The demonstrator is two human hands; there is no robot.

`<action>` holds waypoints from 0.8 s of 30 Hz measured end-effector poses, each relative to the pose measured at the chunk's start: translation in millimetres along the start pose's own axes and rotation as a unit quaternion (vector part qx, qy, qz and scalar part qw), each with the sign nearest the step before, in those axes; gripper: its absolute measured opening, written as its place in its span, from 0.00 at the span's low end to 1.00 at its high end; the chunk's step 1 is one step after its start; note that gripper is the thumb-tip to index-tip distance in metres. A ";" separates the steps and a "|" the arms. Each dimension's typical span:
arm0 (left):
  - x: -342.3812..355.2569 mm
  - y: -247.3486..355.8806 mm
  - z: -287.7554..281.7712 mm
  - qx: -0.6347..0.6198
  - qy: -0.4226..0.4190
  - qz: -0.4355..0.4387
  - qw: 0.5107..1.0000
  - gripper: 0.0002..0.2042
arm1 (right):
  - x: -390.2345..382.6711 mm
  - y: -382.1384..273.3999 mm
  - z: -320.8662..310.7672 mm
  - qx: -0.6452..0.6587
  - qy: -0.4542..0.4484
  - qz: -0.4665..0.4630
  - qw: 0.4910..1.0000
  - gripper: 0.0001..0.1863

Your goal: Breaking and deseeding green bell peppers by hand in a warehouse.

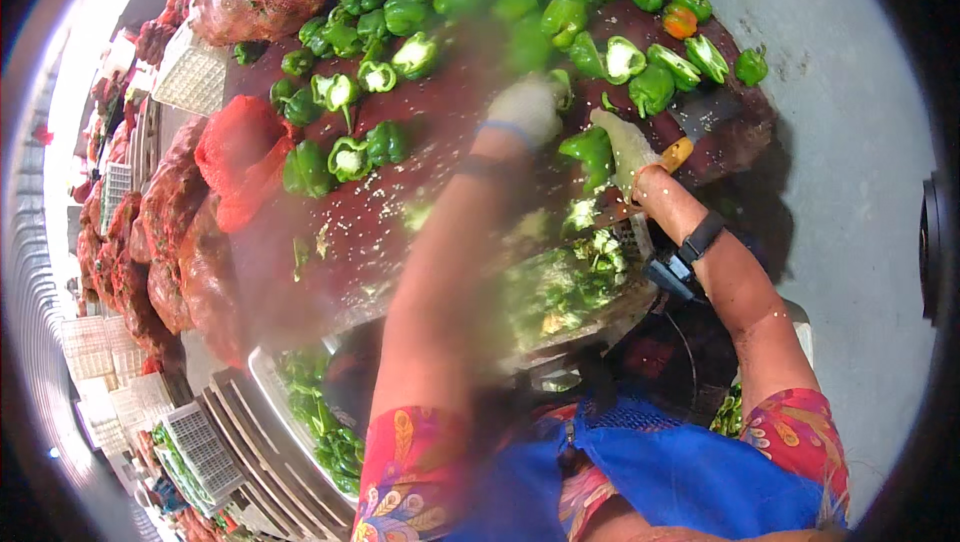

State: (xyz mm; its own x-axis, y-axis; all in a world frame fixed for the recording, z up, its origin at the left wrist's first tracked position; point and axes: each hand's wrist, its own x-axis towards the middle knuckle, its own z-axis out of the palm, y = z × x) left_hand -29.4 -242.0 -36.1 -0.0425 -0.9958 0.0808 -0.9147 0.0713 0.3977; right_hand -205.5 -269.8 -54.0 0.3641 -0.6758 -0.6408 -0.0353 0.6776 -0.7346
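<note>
Both my hands wear pale gloves over the dark red work surface [420,207]. My left hand [522,114] reaches to its middle, fingers closed against a green bell pepper [563,92]; blur softens the grip. To the right is my right hand [626,147], its fingers stretched out beside another green pepper [588,152]. An orange-handled knife [677,154] with a wide blade lies against the right hand's outer side; no grip on it is visible. Halved peppers [625,59] and whole ones surround the hands, with pale seeds scattered about.
Whole green peppers [405,14] are heaped along the far side. Red mesh sacks [240,157] line the left, near a white crate [190,72]. Pepper scraps [565,287] lie close to my body. A white tub [262,372] of green pieces stands lower left.
</note>
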 end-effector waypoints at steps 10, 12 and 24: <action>-44.7 1.7 -2.2 -0.113 -0.061 -0.084 0.988 0.17 | 3.6 -7.8 7.4 0.120 -0.046 0.018 0.992 0.21; -60.3 -7.7 3.4 -0.119 -0.025 -0.039 0.992 0.15 | 7.0 -4.5 4.6 0.124 -0.069 0.041 0.989 0.21; -150.5 -6.7 -13.5 -0.394 0.157 -0.135 0.896 0.14 | 3.9 15.9 62.6 0.063 -0.138 0.037 0.988 0.21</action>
State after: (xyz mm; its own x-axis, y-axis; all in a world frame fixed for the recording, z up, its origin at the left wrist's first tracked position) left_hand -11.4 -91.8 -38.6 0.3656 -0.9266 0.0878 -0.3023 -0.0290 0.9528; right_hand -146.4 -243.5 -54.3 0.6059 -0.5303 -0.5930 0.0380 0.7639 -0.6443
